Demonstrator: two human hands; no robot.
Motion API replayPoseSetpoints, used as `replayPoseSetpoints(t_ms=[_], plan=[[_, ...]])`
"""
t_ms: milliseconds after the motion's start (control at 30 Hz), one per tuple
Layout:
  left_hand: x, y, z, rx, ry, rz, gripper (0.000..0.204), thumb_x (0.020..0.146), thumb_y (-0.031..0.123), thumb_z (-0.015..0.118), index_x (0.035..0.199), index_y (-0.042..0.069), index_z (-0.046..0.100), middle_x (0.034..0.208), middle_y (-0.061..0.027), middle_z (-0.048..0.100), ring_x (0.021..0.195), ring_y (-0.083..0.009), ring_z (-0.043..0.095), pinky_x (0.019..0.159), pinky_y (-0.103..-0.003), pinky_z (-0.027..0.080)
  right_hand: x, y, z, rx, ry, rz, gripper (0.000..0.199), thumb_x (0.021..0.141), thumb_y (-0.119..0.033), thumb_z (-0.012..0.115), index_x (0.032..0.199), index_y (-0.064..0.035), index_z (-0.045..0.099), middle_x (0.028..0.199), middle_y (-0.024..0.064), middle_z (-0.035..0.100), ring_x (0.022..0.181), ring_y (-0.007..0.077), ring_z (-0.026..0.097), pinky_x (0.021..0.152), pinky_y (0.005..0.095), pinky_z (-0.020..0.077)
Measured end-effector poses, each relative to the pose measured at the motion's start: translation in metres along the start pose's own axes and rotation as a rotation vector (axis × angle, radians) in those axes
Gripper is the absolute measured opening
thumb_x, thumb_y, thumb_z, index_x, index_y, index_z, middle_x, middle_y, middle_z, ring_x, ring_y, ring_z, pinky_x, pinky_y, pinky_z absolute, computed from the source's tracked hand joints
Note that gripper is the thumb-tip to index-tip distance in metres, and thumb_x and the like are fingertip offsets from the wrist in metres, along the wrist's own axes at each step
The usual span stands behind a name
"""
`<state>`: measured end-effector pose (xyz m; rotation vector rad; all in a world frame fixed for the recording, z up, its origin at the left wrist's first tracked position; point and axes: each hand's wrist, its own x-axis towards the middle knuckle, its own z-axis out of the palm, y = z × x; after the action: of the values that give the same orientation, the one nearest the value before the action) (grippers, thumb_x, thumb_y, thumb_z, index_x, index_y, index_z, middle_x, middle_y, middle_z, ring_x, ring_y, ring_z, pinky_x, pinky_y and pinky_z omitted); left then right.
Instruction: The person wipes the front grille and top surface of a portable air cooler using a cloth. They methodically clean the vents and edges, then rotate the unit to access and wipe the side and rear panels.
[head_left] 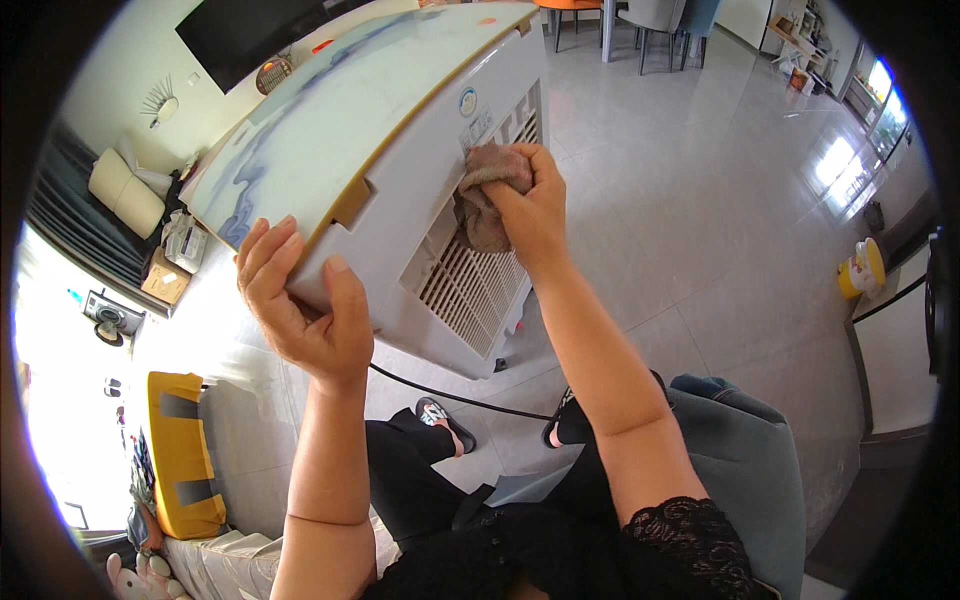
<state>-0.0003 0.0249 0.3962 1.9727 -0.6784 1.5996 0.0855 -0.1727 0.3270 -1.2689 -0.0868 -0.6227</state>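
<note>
A boxy table with a marbled white and blue glass top [345, 85] stands before me, its edge trimmed in gold. Slatted vents [470, 295] run along its pale side panel. My left hand [310, 300] grips the near corner of the table, fingers over the top and thumb against the side. In my right hand [530, 205] is a bunched, damp-looking grey-brown cloth [483, 222], pressed against the side panel above the vents. The cloth hides part of the panel and the slats.
A black cord [460, 400] runs from the table past my feet. Beside me stands a blue-grey chair [745, 465]. A yellow and white bucket [860, 270] is at the right. Cardboard boxes [165, 278] and a yellow padded piece [180, 455] lie to the left.
</note>
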Motion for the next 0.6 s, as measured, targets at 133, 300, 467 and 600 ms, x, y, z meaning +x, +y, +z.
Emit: replayPoseSetpoints(t_ms=[133, 300, 467, 600], plan=[[0.003, 0.0, -0.002, -0.004, 0.006, -0.001, 0.032, 0.076, 0.003, 0.062, 0.107, 0.002, 0.056, 0.112, -0.0138, 0.062, 0.117, -0.0345, 0.052, 0.104, -0.046, 0.037, 0.039, 0.012, -0.002, -0.073, 0.23, -0.107, 0.026, 0.075, -0.009, 0.067, 0.1, -0.0014, 0.063, 0.093, 0.012, 0.066, 0.087, 0.023, 0.062, 0.079, 0.0337, 0.0492], [0.004, 0.001, 0.0, 0.024, 0.013, 0.011, 0.032, 0.075, 0.005, 0.063, 0.106, 0.002, 0.057, 0.11, -0.0136, 0.063, 0.116, -0.0342, 0.053, 0.103, -0.046, 0.037, 0.122, 0.023, -0.028, -0.508, 0.109, -0.188, 0.022, 0.077, -0.013, 0.064, 0.097, -0.0033, 0.068, 0.096, 0.0168, 0.069, 0.091, 0.0311, 0.065, 0.083, 0.0379, 0.0505], [0.003, 0.001, 0.0, 0.023, 0.032, 0.001, 0.032, 0.074, 0.004, 0.063, 0.105, 0.002, 0.057, 0.11, -0.0137, 0.063, 0.115, -0.0338, 0.054, 0.102, -0.046, 0.037, 0.101, 0.005, -0.016, -0.768, -0.092, -0.343, 0.024, 0.078, -0.008, 0.061, 0.1, -0.0058, 0.07, 0.101, 0.0167, 0.068, 0.098, 0.0349, 0.064, 0.085, 0.0404, 0.0502], [0.004, 0.003, 0.0, 0.028, 0.034, -0.007, 0.032, 0.074, 0.003, 0.062, 0.105, 0.002, 0.057, 0.109, -0.0138, 0.063, 0.115, -0.0339, 0.054, 0.102, -0.045, 0.037, 0.073, 0.007, -0.017, -0.699, -0.16, -0.605, 0.023, 0.076, -0.004, 0.063, 0.098, -0.0057, 0.07, 0.097, 0.0142, 0.067, 0.095, 0.0336, 0.062, 0.084, 0.0398, 0.0495]])
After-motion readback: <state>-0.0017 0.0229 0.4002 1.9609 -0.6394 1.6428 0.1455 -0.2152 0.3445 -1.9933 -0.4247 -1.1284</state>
